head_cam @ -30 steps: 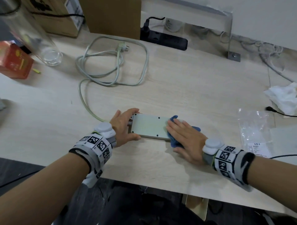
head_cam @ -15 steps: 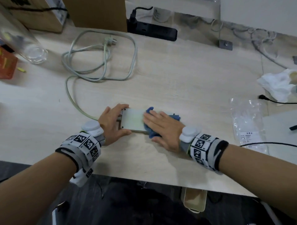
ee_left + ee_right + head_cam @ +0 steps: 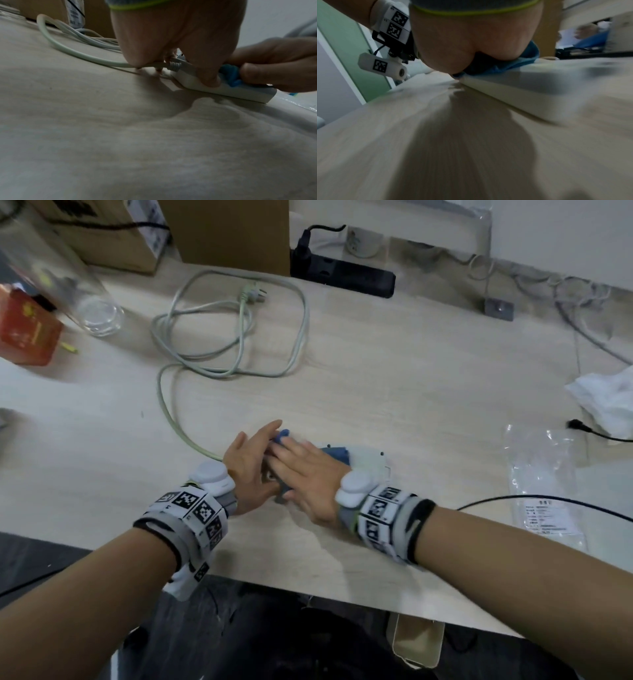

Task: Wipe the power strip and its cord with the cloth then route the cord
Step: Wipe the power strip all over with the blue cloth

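Observation:
A white power strip (image 3: 371,465) lies flat on the wooden table, near the front edge. My left hand (image 3: 250,463) grips its left end, where the cord enters, with the thumb (image 3: 209,79) on the near side. My right hand (image 3: 305,474) lies flat on a blue cloth (image 3: 337,455) and presses it onto the left part of the strip, right against my left hand. The strip's right end shows bare. Its pale cord (image 3: 164,405) runs back to a loose coil with the plug (image 3: 251,296) at the far side. The left wrist view shows the strip (image 3: 231,92), cloth (image 3: 229,75) and cord (image 3: 77,54).
A black power strip (image 3: 342,273) and cardboard boxes (image 3: 233,231) stand at the back. A clear bottle (image 3: 99,316) and a red box (image 3: 27,330) are at the left. Crumpled white tissue (image 3: 609,395), a plastic bag (image 3: 541,474) and a black cable (image 3: 513,501) lie at the right.
My right hand has slid the cloth leftward along the strip, from its right end up to my left hand. The strip's right end is now uncovered. My left hand stays on the left end.

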The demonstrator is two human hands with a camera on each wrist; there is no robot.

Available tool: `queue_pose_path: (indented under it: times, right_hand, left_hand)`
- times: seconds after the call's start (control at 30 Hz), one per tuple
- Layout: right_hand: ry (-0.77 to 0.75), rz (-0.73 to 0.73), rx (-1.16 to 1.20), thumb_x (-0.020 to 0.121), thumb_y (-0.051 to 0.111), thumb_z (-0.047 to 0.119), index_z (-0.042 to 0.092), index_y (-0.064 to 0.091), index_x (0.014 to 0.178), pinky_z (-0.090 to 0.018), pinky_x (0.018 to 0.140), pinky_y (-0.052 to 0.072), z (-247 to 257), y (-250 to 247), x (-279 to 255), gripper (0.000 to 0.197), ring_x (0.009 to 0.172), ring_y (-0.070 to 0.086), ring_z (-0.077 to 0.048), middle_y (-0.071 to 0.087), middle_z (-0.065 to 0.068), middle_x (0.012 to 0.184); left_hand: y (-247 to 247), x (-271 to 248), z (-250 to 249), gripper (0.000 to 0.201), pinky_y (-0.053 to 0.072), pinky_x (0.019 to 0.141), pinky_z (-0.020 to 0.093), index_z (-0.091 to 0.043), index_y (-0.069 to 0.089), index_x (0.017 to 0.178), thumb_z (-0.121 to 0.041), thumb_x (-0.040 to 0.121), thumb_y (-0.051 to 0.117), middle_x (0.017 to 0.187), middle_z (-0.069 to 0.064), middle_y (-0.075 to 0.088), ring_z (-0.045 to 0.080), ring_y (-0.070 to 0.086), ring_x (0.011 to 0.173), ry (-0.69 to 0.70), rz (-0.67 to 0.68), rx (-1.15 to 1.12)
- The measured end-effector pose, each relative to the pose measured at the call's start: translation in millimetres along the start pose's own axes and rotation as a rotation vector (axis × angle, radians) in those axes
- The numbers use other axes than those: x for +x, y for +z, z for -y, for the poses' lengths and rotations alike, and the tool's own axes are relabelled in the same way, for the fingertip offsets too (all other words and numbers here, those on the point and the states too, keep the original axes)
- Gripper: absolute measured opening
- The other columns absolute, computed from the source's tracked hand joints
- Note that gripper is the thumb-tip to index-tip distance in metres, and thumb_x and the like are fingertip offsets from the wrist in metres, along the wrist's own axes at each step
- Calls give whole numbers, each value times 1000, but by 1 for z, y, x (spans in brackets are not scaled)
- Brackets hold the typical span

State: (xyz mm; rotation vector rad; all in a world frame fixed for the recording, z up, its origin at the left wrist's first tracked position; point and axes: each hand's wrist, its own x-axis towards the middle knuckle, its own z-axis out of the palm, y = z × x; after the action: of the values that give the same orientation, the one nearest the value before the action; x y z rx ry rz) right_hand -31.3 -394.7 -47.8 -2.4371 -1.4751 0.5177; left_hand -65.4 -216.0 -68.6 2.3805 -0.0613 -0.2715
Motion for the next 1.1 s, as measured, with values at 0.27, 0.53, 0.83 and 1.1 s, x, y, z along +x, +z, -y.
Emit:
queue_pose_path:
  times: [0.27,0.53,0.83,1.1]
  right_hand:
    - [112,56,-52,100,38,34,15,10,151,-28,114,-12,-32,1,-44,62,146,-7,-17,3,-2,160]
    - [164,27,-45,87,50,17,4,28,143,-53,109,19,-61,1,-102,61,136,31,-38,37,-17,148]
    - [-7,-2,23,83,59,21,2,38,140,-47,118,9,12,8,14,64,140,22,-36,35,-19,148]
    - [123,-32,-12,90,54,25,12,22,149,-46,117,11,-38,-3,-61,69,145,6,-23,20,-4,157]
  left_hand:
    - [-5,2,-2,103,23,114,49,-20,19,148,-31,68,82,134,-4,48,8,41,99,-16,58,-21]
    - [-5,6,-3,103,1,121,40,-27,14,148,-36,70,80,142,-6,44,19,47,126,-51,126,18]
    - [-15,17,-20,102,12,118,33,-25,10,150,-13,72,75,143,1,43,22,39,134,-164,179,33]
    - [-30,16,-19,123,6,120,34,-29,-1,151,-36,63,84,135,-17,44,8,50,118,-130,309,51]
